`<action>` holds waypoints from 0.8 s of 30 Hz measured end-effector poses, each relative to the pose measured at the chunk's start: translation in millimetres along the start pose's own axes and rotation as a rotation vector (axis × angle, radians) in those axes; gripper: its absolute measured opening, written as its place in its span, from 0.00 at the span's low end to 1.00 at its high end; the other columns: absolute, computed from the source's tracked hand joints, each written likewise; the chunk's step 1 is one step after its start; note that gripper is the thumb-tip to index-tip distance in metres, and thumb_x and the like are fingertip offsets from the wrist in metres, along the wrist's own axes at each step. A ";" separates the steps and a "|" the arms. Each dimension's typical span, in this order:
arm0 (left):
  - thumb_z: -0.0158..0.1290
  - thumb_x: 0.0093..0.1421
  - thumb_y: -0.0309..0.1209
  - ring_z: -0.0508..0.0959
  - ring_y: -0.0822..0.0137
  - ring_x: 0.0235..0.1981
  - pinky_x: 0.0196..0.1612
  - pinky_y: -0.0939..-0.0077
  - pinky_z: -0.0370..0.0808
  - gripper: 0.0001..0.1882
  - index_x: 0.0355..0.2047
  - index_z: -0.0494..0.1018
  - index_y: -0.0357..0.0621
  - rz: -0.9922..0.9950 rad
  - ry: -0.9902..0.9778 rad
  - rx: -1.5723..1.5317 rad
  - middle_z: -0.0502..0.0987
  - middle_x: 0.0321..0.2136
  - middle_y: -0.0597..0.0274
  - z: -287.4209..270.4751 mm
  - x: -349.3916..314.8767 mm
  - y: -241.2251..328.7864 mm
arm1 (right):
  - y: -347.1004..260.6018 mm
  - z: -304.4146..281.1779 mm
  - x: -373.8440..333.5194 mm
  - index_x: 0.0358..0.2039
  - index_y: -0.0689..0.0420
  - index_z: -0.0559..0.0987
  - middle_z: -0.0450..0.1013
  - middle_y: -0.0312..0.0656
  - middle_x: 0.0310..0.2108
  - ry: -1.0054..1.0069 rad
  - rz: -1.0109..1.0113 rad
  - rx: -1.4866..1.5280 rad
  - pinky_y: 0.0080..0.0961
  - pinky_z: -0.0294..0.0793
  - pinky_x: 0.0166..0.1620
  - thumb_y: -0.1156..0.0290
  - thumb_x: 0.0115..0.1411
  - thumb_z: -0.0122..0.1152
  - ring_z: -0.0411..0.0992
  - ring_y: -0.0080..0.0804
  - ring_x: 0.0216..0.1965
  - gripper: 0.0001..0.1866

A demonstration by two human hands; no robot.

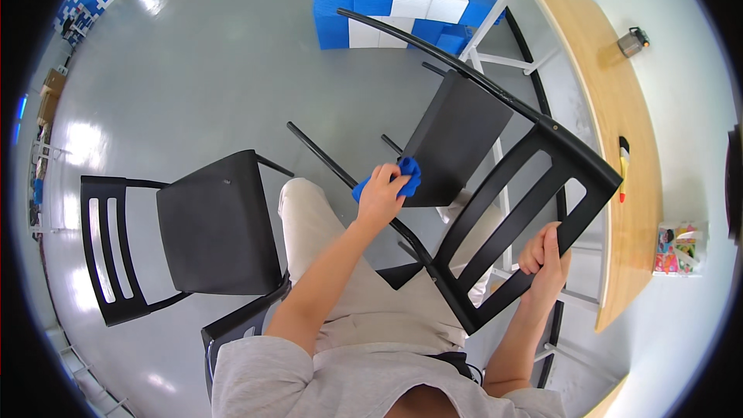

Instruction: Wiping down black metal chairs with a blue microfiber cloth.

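Observation:
A black chair (457,135) lies tilted across my lap, its slatted backrest toward me and to the right. My left hand (381,192) is closed round a crumpled blue cloth (410,175), which it presses against a tubular leg of this chair, beside the seat panel. On the right, my right hand (544,254) grips the outer slat of the backrest, its fingers wrapped through the gap. Part of the cloth is hidden under my left fingers.
Another black chair (217,224) stands at my left. Along the right runs a wooden table (619,108) on white legs, bearing a bottle (633,42), a yellow-handled cutter (624,166) and a bag of colourful pieces (681,249). Blue and white blocks (371,0) stand ahead.

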State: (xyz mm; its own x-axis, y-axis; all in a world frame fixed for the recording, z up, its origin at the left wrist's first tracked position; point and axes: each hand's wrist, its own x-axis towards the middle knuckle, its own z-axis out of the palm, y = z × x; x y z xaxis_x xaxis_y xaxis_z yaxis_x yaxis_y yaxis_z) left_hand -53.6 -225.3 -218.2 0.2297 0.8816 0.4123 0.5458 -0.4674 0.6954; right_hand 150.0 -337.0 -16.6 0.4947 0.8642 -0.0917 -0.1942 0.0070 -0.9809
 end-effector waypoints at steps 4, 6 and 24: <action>0.59 0.36 0.17 0.71 0.56 0.40 0.40 0.66 0.71 0.19 0.33 0.76 0.43 -0.084 -0.037 0.016 0.68 0.35 0.61 -2.6 -40.0 -5.9 | -2.7 4.7 6.5 0.30 0.57 0.66 0.53 0.28 0.15 0.013 -0.003 0.039 0.16 0.48 0.17 0.67 0.64 0.50 0.49 0.14 0.13 0.09; 0.59 0.35 0.17 0.71 0.56 0.40 0.40 0.66 0.71 0.19 0.33 0.75 0.42 -0.145 -0.018 0.011 0.68 0.36 0.60 0.2 -54.6 -7.7 | -4.7 8.2 9.7 0.30 0.57 0.66 0.52 0.28 0.15 0.027 -0.004 0.059 0.15 0.47 0.17 0.67 0.64 0.50 0.49 0.14 0.13 0.09; 0.62 0.50 0.30 0.75 0.70 0.31 0.34 0.77 0.71 0.13 0.35 0.71 0.44 -1.479 0.171 -1.435 0.74 0.31 0.65 6.1 -47.9 4.3 | 2.4 6.7 13.3 0.28 0.57 0.65 0.49 0.26 0.16 0.131 -0.067 0.209 0.13 0.46 0.17 0.74 0.65 0.46 0.46 0.11 0.14 0.07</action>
State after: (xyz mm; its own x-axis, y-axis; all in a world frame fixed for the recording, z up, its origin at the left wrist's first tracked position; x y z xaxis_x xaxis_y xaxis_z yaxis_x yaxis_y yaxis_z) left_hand -57.3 -269.1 -238.6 0.1969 0.5832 -0.7881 -0.6919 0.6522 0.3098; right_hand 150.4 -322.2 -19.0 0.6154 0.7857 -0.0623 -0.3212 0.1779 -0.9302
